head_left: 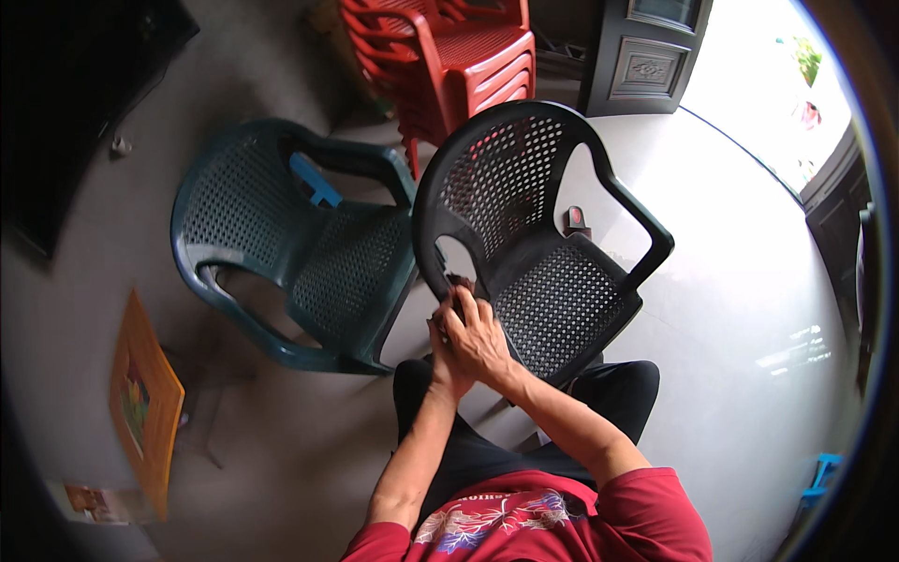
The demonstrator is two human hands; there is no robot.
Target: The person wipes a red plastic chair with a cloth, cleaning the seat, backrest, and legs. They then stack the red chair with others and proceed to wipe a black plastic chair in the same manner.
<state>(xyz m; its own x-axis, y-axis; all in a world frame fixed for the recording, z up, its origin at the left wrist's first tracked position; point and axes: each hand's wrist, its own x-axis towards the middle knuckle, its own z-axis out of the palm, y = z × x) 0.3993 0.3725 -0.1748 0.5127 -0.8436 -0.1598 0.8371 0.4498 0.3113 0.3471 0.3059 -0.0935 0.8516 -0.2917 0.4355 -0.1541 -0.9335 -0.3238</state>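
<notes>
A black plastic armchair (562, 300) with a perforated seat and back stands in front of my knees. Both hands meet at the front of its left armrest. My right hand (479, 342) lies over the left one, its fingers curled on a small dark brown piece that looks like cloth (459, 281). Beneath it, my left hand (448, 367) is closed against the armrest, most of its fingers covered. Beside it on the left is a dark green plastic armchair (351, 267), with a blue flat-headed tool (314, 180) lying inside against the backrest.
Red plastic chairs (482, 56) are stacked at the back. A dark panelled door (646, 61) is near the bright doorway. Behind the black chair lies a black object with a red spot (576, 221). A wooden-edged panel (154, 398) is at left, a blue stool (821, 478) far right.
</notes>
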